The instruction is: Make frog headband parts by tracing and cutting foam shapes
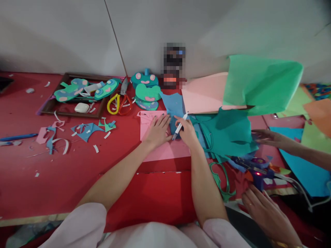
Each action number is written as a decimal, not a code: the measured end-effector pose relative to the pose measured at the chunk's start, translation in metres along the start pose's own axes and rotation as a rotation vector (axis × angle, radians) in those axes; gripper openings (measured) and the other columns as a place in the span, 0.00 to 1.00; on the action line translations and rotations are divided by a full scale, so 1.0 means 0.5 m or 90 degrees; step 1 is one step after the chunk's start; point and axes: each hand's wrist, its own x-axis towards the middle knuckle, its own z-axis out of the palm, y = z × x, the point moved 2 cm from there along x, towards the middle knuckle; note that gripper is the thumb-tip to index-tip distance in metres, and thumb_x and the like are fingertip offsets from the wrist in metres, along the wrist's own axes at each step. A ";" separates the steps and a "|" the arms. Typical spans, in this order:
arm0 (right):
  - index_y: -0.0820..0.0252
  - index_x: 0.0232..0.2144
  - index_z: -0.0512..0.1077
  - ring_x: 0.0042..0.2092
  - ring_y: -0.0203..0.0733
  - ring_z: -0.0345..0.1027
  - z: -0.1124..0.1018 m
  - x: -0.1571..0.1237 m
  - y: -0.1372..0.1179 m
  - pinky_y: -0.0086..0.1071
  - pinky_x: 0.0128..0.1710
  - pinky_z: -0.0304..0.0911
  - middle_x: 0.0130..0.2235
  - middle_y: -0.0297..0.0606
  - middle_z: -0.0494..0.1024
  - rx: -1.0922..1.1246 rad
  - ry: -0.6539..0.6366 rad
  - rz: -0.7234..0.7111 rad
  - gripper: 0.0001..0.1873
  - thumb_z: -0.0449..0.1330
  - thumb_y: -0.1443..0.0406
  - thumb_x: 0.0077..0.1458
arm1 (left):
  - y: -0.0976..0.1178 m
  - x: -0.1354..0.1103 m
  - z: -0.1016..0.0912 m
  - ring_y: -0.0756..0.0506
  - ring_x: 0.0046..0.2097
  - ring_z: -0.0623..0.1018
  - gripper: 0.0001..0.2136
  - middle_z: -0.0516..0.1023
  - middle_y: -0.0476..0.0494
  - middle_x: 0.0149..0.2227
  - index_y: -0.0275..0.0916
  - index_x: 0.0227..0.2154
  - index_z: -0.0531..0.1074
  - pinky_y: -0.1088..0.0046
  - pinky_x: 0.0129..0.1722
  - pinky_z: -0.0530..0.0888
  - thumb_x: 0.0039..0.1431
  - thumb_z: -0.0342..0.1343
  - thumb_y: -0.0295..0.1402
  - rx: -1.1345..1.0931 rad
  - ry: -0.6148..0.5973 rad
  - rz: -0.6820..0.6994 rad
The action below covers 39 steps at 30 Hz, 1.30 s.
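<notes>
My left hand [159, 130] lies flat with its fingers stretched out, over a pink foam sheet [167, 151] and the edge of a blue piece of foam [173, 103]. In my right hand [188, 132] is a white marker pen [181, 124], held at a slant between thumb and fingers above the blue piece. One end of the pen points toward my left thumb; whether it touches the foam I cannot tell. Just beyond my hands sit frog-like foam shapes [148, 93] in green and teal. Teal foam sheets [227, 132] lie right of my right hand.
Scissors [120, 100] with yellow and red handles rest by a brown frame [55, 109] holding foam shapes. Foam scraps [88, 131] lie at left. A pale pink sheet [204, 93] and a green sheet [261, 84] stand right. Another person's hands [269, 138] are beside a glue gun [258, 172].
</notes>
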 end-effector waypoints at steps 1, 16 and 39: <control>0.55 0.43 0.71 0.44 0.47 0.65 0.000 0.000 0.001 0.42 0.49 0.61 0.43 0.40 0.77 0.000 0.000 0.001 0.25 0.47 0.79 0.46 | 0.000 0.000 0.000 0.40 0.69 0.47 0.35 0.47 0.41 0.69 0.31 0.65 0.49 0.54 0.67 0.44 0.61 0.42 0.50 0.001 0.002 0.002; 0.54 0.37 0.70 0.48 0.49 0.66 -0.008 -0.002 0.004 0.47 0.52 0.61 0.53 0.39 0.74 0.054 -0.043 0.035 0.09 0.59 0.69 0.51 | -0.004 -0.001 0.002 0.40 0.69 0.46 0.36 0.46 0.42 0.69 0.33 0.65 0.49 0.54 0.67 0.43 0.59 0.46 0.49 -0.006 -0.006 0.003; 0.53 0.42 0.72 0.48 0.51 0.68 0.002 0.001 0.007 0.48 0.52 0.61 0.43 0.41 0.78 0.032 -0.030 0.003 0.14 0.59 0.68 0.51 | -0.001 -0.001 -0.002 0.39 0.70 0.45 0.38 0.44 0.41 0.69 0.32 0.66 0.47 0.53 0.67 0.41 0.57 0.47 0.49 -0.033 -0.032 -0.013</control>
